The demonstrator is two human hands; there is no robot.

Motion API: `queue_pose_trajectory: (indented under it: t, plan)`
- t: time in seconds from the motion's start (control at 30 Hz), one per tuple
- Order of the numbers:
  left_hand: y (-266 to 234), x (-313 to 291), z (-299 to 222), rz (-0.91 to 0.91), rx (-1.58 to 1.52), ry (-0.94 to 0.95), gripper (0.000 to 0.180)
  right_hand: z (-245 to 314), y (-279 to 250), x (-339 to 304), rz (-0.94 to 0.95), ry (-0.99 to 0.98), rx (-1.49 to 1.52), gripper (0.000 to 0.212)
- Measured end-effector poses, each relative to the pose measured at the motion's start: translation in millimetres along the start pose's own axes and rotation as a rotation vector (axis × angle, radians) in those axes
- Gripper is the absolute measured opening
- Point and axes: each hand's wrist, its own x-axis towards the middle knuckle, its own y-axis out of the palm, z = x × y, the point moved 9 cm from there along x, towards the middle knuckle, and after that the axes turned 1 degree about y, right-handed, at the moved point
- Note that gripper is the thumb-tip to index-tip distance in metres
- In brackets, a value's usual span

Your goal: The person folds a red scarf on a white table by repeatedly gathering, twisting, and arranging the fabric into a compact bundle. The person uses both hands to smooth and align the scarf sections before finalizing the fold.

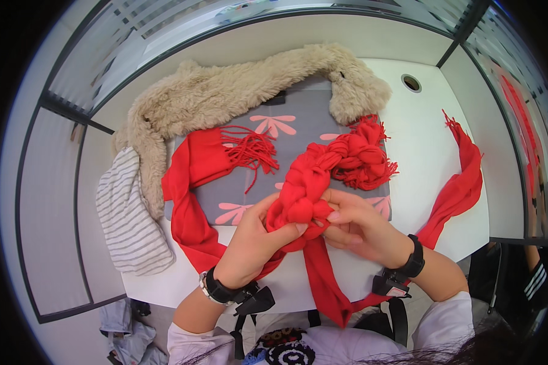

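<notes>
A red fringed scarf (pixel 308 176) is braided into a thick plait that runs from a tasselled bunch at the far right of the grey cloth down to my hands. My left hand (pixel 249 240) grips the plait's near end from the left, thumb across its front. From the right, my right hand (pixel 365 228) pinches the same end with bent fingers. Below the hands one loose red strand hangs over the table's front edge. Another strand curves out to the left and ends in fringe on the cloth; a third passes behind my right forearm and lies along the table's right side.
A grey cloth (pixel 210 198) with pink flower shapes lies beneath the scarf on the white table (pixel 420 146). Around its far and left sides curls a beige furry scarf (pixel 195 97). A striped knitted item (pixel 131 213) sits at the left edge. Partition walls enclose the table.
</notes>
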Motion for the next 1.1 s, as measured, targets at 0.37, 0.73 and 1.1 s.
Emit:
queue_pose_trajectory:
  t: [0.37,0.73,1.1]
  plan:
    - [-14.7,2.6,16.2,0.104,-0.06,-0.089,0.037,34.9,10.1,-1.9,-0.199,-0.378,-0.756,0.033]
    - [-2.7,4.2,20.7,0.248,0.014,-0.15,0.036,46.0,30.8,-19.7,-0.183,-0.694,-1.003,0.024]
    - [-1.4,18.2,14.0,0.216,-0.286,0.002,0.039,59.6,62.7,-36.6,-0.527,-1.108,-1.772,0.025]
